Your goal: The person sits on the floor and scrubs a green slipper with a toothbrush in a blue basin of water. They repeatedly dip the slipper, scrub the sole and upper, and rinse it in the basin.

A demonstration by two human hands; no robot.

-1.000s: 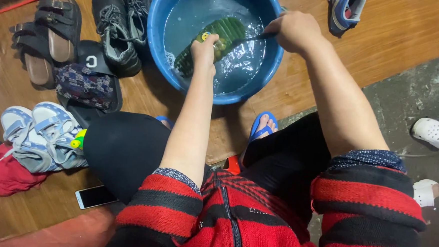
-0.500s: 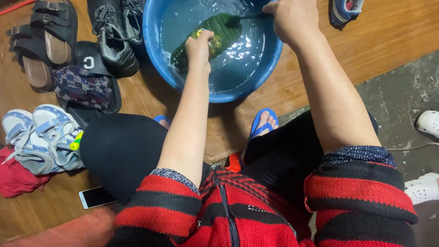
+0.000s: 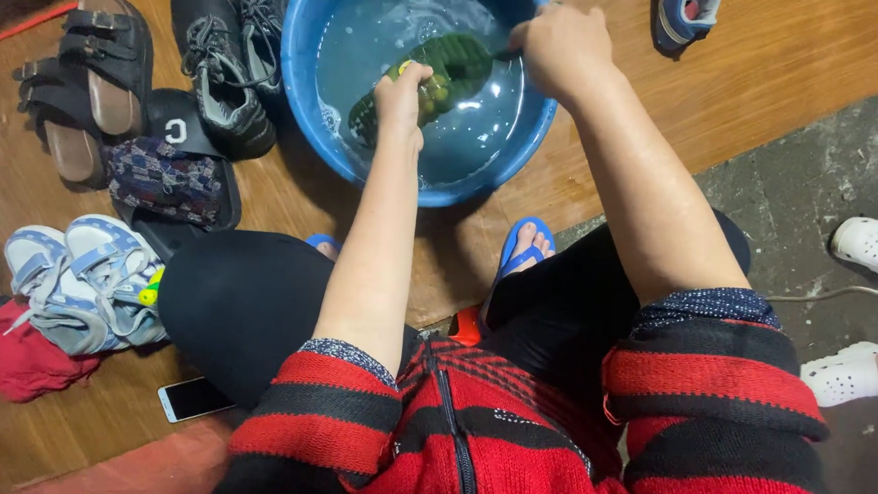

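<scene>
A blue plastic basin (image 3: 442, 192) of water stands on the wooden floor in front of my knees. In it lies a dark green shoe (image 3: 461, 60) with yellow-green trim, partly under water. My left hand (image 3: 404, 93) grips the shoe at its near end. My right hand (image 3: 565, 48) is closed at the basin's far right rim on a thin dark brush handle (image 3: 506, 52) that reaches onto the shoe. The brush head is hidden against the shoe.
Left of the basin lie black sneakers (image 3: 218, 60), brown sandals (image 3: 87, 83), patterned slides (image 3: 167, 175), light blue sneakers (image 3: 87, 279), a red cloth (image 3: 7, 365) and a phone (image 3: 191, 397). A blue shoe (image 3: 686, 14) lies beyond; white clogs (image 3: 875, 245) on concrete at right.
My right hand has shifted slightly left over the shoe with the brush. My left hand keeps its hold on the shoe. The view has tilted a little.
</scene>
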